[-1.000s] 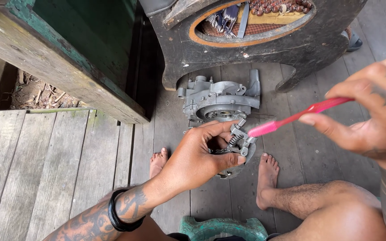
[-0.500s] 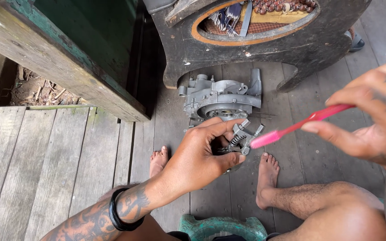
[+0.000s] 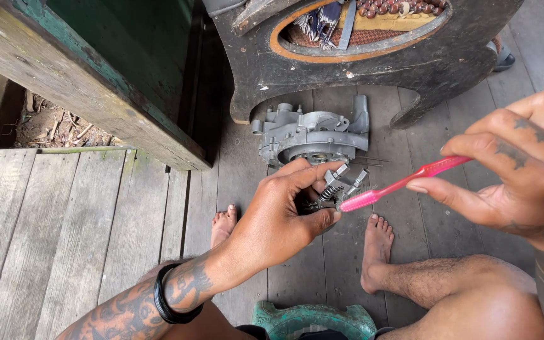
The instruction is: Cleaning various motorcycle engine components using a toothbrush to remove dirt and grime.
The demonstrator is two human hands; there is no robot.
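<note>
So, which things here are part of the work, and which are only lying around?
In use:
left hand holding a small metal part with springs
right hand holding a pink toothbrush

Lying about:
grey engine cover on the wooden floor
dark wooden stand
green stool

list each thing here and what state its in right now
left hand: closed around the small metal part, thumb and fingers gripping.
small metal part: held off the floor, springs and prongs showing.
right hand: pinching the toothbrush handle.
pink toothbrush: head against the metal part.
grey metal casing: lying flat on the floor planks, untouched.
green stool: upright between the legs.
</note>
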